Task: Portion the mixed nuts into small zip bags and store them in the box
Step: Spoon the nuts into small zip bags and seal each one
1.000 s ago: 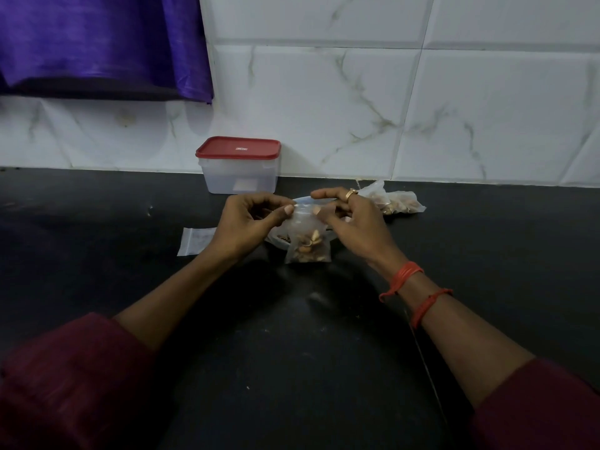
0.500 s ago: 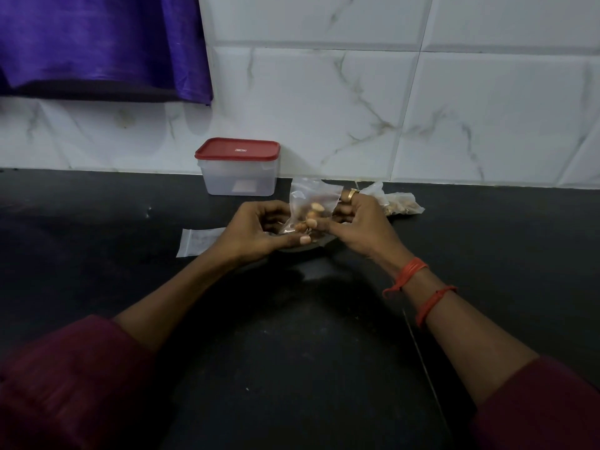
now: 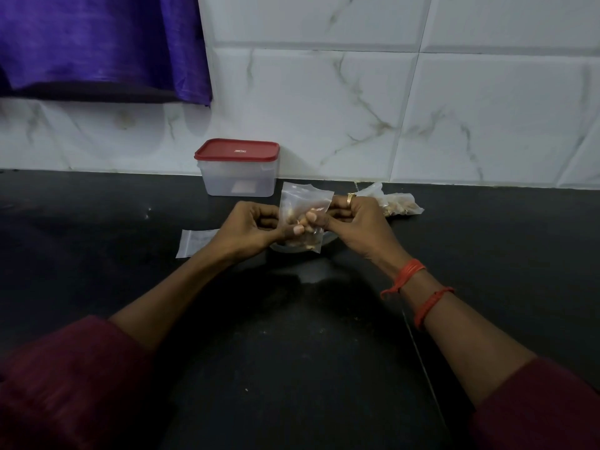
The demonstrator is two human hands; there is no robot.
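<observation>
Zip bag just flipped upright, near the box; I see left grip and right grip pinching it. Probably sealing.

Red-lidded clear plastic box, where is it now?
In the head view, the red-lidded clear plastic box stands left of centre on the black counter, against the tiled wall, behind the left hand.

Bowl mostly hidden behind zip bag; lid label too small to read; purple cloth cropped at top.
</observation>
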